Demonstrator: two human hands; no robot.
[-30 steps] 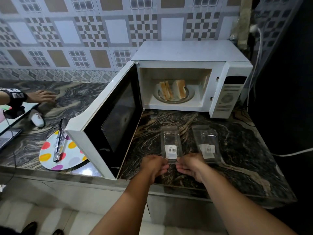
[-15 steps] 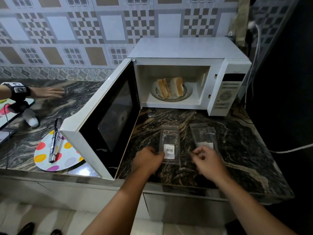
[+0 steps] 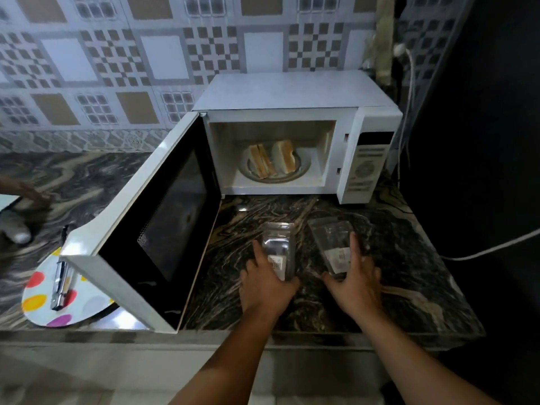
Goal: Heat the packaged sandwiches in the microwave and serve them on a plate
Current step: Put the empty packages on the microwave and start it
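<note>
Looking down from the head camera, a white microwave stands at the back of a dark marbled counter, its door swung fully open toward the left. Inside, on the round glass turntable, two unwrapped sandwiches stand on edge side by side, touching or nearly so; the left one shows its filling layers, the right one its browned crust.

On the counter in front of the oven lie two clear plastic packages, both flat and seemingly empty. The left package carries a white barcode label near its lower end. The left hand rests on it with fingers spread, thumb at its right lower corner, fingertips along its left edge. The right package lies just beside it, tilted slightly, also with a white label. The right hand lies open over its lower part, index finger stretched up along its right side. Whether either hand has actually gripped its package or only presses on it, I cannot tell.

Left of the open door, a white plate with coloured dots sits near the counter's front edge, partly hidden under the door. Metal tongs lie across it. At the far left edge another person's hand appears, blurred.
</note>
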